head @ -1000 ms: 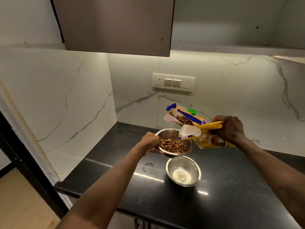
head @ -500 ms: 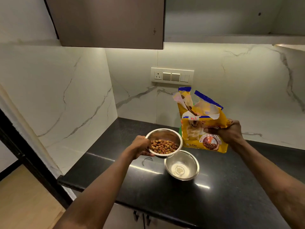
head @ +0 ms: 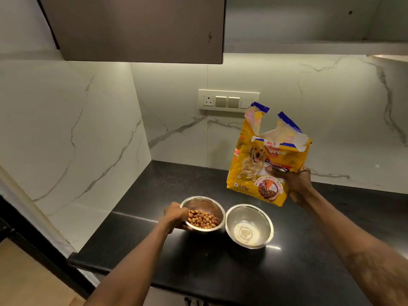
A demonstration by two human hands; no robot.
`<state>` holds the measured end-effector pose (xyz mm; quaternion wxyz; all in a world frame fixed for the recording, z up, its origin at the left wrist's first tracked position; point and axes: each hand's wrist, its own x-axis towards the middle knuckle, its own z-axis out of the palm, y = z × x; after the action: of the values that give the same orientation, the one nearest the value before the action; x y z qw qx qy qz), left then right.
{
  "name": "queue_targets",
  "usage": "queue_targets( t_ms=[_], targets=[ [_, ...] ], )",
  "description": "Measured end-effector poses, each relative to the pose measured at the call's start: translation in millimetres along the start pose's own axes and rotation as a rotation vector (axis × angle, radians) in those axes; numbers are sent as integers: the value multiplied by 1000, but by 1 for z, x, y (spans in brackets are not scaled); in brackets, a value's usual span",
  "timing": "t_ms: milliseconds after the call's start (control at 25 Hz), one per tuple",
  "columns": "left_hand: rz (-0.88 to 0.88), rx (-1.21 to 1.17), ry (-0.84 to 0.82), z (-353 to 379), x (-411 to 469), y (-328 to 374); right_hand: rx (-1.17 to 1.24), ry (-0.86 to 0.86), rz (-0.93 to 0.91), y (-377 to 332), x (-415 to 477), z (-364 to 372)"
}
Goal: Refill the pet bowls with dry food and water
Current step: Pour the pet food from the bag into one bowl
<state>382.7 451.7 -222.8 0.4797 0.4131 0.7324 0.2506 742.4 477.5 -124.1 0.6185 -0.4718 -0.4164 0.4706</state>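
My left hand (head: pixel 176 216) grips the left rim of a steel bowl (head: pixel 204 205) that holds brown kibble (head: pixel 202 220), low over the black counter. Right beside it a second steel bowl (head: pixel 249 226) stands on the counter with no food in it. My right hand (head: pixel 295 186) grips the lower right of a yellow dog food bag (head: pixel 262 164), held upright above the counter behind the bowls. The bag's torn top stands open.
The black counter (head: pixel 220 270) ends in a front edge near me and meets marble walls at the left and back. A switch panel (head: pixel 228 100) sits on the back wall. A brown cabinet (head: pixel 136 27) hangs overhead.
The bag has swung from tilted over the kibble bowl to upright and moved right. My left hand has lowered the kibble bowl to beside the other bowl.
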Motion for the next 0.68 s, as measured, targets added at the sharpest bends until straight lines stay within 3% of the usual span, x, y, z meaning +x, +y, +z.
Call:
queue_targets(
  t_ms=[280, 480, 600, 680],
  targets=[
    [58, 2, -62, -5, 29, -17, -16, 21, 20, 14, 6, 10],
    [-23, 59, -187, -10, 47, -27, -27, 24, 20, 20, 7, 18],
    [-29, 290, -213, -22, 50, -21, -42, 17, 14, 22, 7, 25],
    [141, 515, -59, -25, 52, -6, -40, 9, 21, 24, 8, 27]
  ],
)
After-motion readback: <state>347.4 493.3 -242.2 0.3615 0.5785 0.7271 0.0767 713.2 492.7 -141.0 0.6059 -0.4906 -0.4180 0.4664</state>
